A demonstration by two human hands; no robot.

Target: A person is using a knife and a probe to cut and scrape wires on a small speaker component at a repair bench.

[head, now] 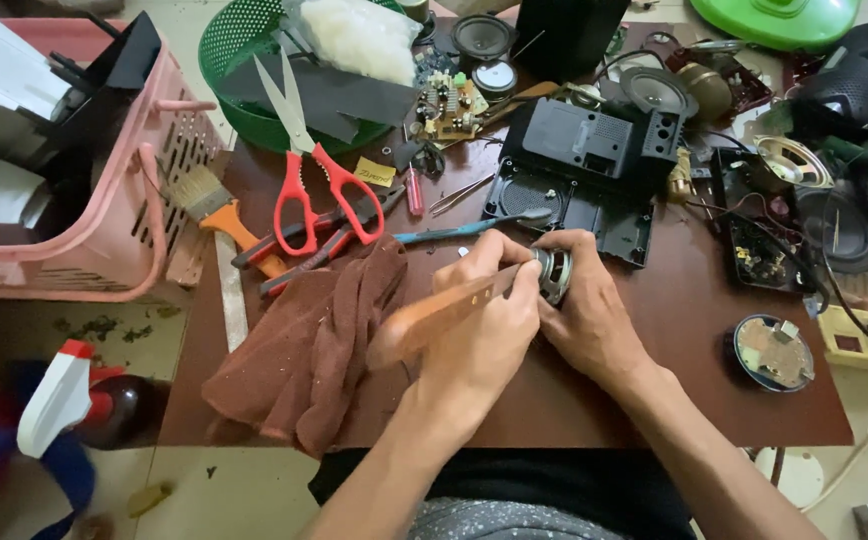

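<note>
Two hands (539, 305), one small speaker (556, 274)

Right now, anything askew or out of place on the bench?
Yes. The red scissors lie half on the green basket rim, tilted and open. The brown rag droops over the table front edge.

Single head cam, looks steeply down from the person's head onto the brown table (694, 400), close range. Forearms enter from bottom edge, far clutter at top. No second view, nothing shared.
</note>
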